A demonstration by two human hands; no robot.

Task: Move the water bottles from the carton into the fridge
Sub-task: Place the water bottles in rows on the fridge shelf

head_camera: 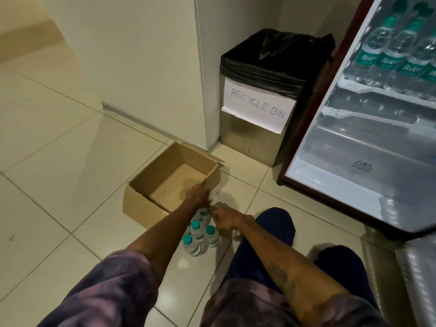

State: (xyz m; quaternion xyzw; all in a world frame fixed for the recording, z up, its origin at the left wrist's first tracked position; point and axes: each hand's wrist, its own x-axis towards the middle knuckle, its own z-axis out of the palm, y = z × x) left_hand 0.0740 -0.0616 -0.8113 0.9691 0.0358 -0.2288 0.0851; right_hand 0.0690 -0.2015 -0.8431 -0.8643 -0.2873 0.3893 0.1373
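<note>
Several small water bottles (pixel 199 237) with teal caps stand in a cluster on the tiled floor, right of the cardboard carton (pixel 141 208). The carton is open and its inside looks bare. My left hand (pixel 199 195) reaches over the carton's near right corner and grips a blurred clear bottle (pixel 214 196). My right hand (pixel 225 219) is at the far end of the cluster, fingers curled round the top of a bottle (pixel 205 213). The open fridge (pixel 354 142) is on the right, with a row of labelled bottles (pixel 389 50) on its upper shelf and its lower shelves bare.
A steel bin (pixel 254 138) with a black liner and a "RECYCLE BIN" sign stands between a wall corner and the fridge. My knee (pixel 276 227) in dark trousers rests on the floor right of the bottles. The fridge door's edge (pixel 415 267) shows at lower right.
</note>
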